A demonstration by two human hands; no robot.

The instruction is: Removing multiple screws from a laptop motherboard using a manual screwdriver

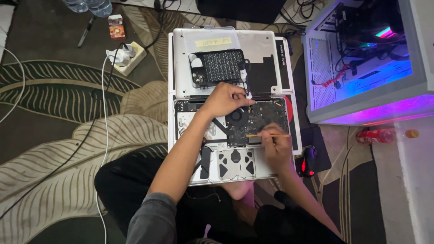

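Observation:
An opened silver laptop (199, 169) lies on the floor in front of me with its black circuit board (266, 115) and round fan (237, 117) bare. My left hand (224, 98) rests on the board's upper edge near the fan, fingers bent and pinching at something small I cannot make out. My right hand (276, 143) grips a thin yellow-handled tool (267, 135), laid level with its tip on the board below the fan. Above the laptop, a silver bottom cover (262, 47) carries a black perforated part (220, 67).
A white computer case (361, 97) glowing blue and purple stands at the right. A white power strip (129, 56) with cables lies at the upper left on the leaf-patterned rug (58, 135). A red bottle (377, 135) lies at the right, and a small black device with a red light (308, 161) sits beside the laptop.

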